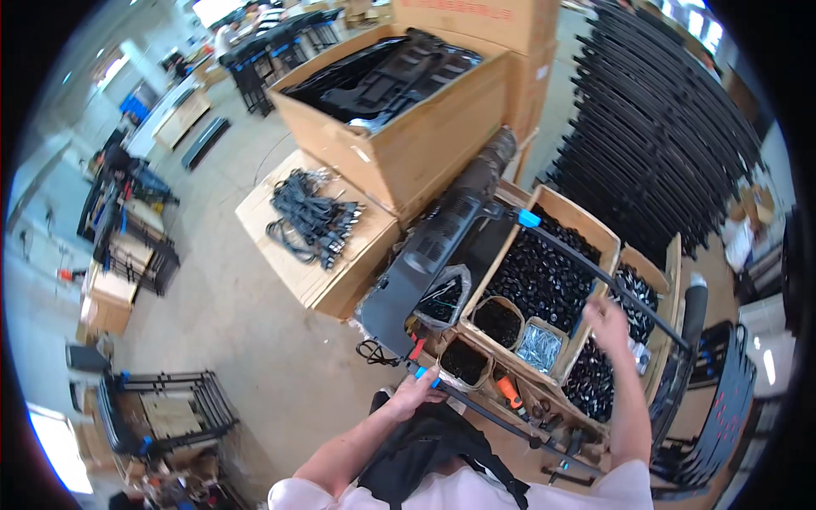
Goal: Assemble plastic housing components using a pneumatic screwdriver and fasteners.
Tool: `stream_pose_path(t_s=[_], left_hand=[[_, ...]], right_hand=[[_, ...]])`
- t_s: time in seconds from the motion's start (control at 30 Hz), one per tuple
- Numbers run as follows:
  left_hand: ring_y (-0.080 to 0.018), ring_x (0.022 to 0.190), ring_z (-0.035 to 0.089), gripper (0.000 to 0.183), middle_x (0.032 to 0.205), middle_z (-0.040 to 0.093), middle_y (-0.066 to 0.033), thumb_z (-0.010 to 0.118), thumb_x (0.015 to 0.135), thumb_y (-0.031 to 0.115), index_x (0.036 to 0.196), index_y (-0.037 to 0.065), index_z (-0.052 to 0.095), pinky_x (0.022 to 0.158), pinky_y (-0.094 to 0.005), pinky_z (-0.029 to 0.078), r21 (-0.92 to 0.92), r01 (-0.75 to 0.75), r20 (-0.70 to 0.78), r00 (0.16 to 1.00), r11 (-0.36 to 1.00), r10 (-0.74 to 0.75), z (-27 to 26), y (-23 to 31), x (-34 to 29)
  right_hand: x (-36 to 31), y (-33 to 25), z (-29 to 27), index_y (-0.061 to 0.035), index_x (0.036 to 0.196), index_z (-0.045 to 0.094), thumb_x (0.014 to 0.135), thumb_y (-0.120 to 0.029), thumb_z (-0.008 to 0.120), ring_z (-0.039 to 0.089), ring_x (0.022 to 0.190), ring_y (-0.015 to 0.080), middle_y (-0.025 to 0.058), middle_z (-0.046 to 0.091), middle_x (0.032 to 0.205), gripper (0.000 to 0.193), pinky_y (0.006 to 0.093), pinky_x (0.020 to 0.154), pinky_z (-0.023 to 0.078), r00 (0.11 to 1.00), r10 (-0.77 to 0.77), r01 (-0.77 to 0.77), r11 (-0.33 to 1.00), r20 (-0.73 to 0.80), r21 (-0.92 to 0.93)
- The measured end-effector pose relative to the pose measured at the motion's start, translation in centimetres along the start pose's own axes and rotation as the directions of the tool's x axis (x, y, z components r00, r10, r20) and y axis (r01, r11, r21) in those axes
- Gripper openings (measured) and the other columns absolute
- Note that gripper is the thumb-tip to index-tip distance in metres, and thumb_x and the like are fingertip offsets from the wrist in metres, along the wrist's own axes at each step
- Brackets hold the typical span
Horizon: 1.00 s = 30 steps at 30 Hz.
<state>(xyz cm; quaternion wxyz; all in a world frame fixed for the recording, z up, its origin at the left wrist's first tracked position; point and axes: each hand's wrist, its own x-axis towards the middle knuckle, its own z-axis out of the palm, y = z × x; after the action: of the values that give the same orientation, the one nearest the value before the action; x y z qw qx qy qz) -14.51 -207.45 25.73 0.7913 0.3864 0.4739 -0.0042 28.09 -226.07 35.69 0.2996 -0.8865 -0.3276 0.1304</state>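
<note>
A black metal tube frame [636, 299] with blue end pieces lies across the open boxes in front of me. My left hand [412, 395] is closed around its near tube, just beside a blue end piece [425, 374]. Over the parts boxes, close to the far tube, is my right hand [607, 323] with its fingers drawn together; whatever they hold is too small to tell. Below it, a large cardboard box [614, 246] is full of small black parts [540, 270]. A clear bag of silver screws [539, 347] and tubs of dark small parts [497, 323] stand at its near end.
An orange-handled tool [510, 393] lies near the front tube. Left of the boxes is a long black machine housing [399, 297]. Grey cables [314, 217] lie on a carton, beside a big box of black parts [425, 136]. Black frames [654, 127] are stacked at right.
</note>
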Motion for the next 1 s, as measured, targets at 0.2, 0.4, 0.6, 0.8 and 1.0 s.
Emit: stream_pose_path(t_s=[0.2, 0.4, 0.6, 0.8, 1.0], left_hand=[[-0.0263, 0.097, 0.074, 0.078, 0.11, 0.072, -0.019, 0.058, 0.1, 0.066, 0.116, -0.01, 0.064, 0.086, -0.0382, 0.061, 0.123, -0.081, -0.032, 0.996, 0.989, 0.086, -0.8, -2.2, 2.5], [-0.0224, 0.094, 0.073, 0.059, 0.108, 0.073, -0.0115, 0.062, 0.101, 0.058, 0.114, 0.001, 0.068, 0.09, -0.0402, 0.06, 0.031, -0.138, -0.015, 0.99, 0.99, 0.138, 0.2, -2.7, 1.9], [-0.017, 0.103, 0.065, 0.033, 0.105, 0.068, -0.0044, 0.067, 0.104, 0.042, 0.109, 0.009, 0.063, 0.087, -0.0409, 0.056, -0.39, -0.145, 0.022, 0.986, 0.909, 0.167, -0.1, -4.1, -0.9], [-0.024, 0.106, 0.07, 0.025, 0.105, 0.071, -0.0086, 0.061, 0.106, 0.032, 0.118, 0.01, 0.063, 0.094, -0.0445, 0.055, -0.582, -0.284, -0.045, 0.947, 0.762, 0.319, -7.6, -0.6, -8.6], [-0.0293, 0.089, 0.072, 0.03, 0.093, 0.069, -0.0127, 0.057, 0.103, 0.029, 0.12, 0.003, 0.059, 0.081, -0.0434, 0.059, -0.645, -0.574, -0.342, 0.807, 0.504, 0.481, -20.5, 8.1, -13.4]], right_hand=[[17.0, 6.7, 2.8, 0.0042, 0.106, 0.072, 0.104, -0.056, 0.052, 0.071, 0.097, 0.0393, 0.0235, 0.075, 0.101, 0.063, 0.0476, 0.09, 0.053, 0.993, -0.112, 0.115, 0.961, 0.025, -0.252], [19.7, 7.3, 5.8, 0.0007, 0.088, 0.074, 0.096, -0.069, 0.06, 0.061, 0.058, 0.0184, 0.0071, 0.065, 0.067, 0.071, 0.0363, 0.057, 0.049, 0.947, 0.199, -0.168, 0.976, 0.253, -0.139], [14.2, -3.0, -0.5, 0.0025, 0.088, 0.073, 0.103, -0.053, 0.061, 0.053, 0.062, 0.0123, 0.0026, 0.059, 0.065, 0.059, 0.0355, 0.058, 0.043, 0.98, -0.198, 0.2, 0.955, 0.03, -0.218], [2.7, -26.3, -10.3, 0.0025, 0.089, 0.062, 0.109, -0.042, 0.054, 0.039, 0.06, 0.0175, 0.0132, 0.043, 0.062, 0.049, 0.0409, 0.055, 0.035, 0.897, -0.442, 0.395, 0.817, -0.017, -0.42], [-11.2, -46.8, -9.2, -0.0001, 0.118, 0.067, 0.108, -0.045, 0.054, 0.047, 0.074, 0.015, 0.004, 0.052, 0.08, 0.048, 0.0344, 0.068, 0.038, 0.867, -0.478, 0.372, 0.81, -0.143, -0.453]])
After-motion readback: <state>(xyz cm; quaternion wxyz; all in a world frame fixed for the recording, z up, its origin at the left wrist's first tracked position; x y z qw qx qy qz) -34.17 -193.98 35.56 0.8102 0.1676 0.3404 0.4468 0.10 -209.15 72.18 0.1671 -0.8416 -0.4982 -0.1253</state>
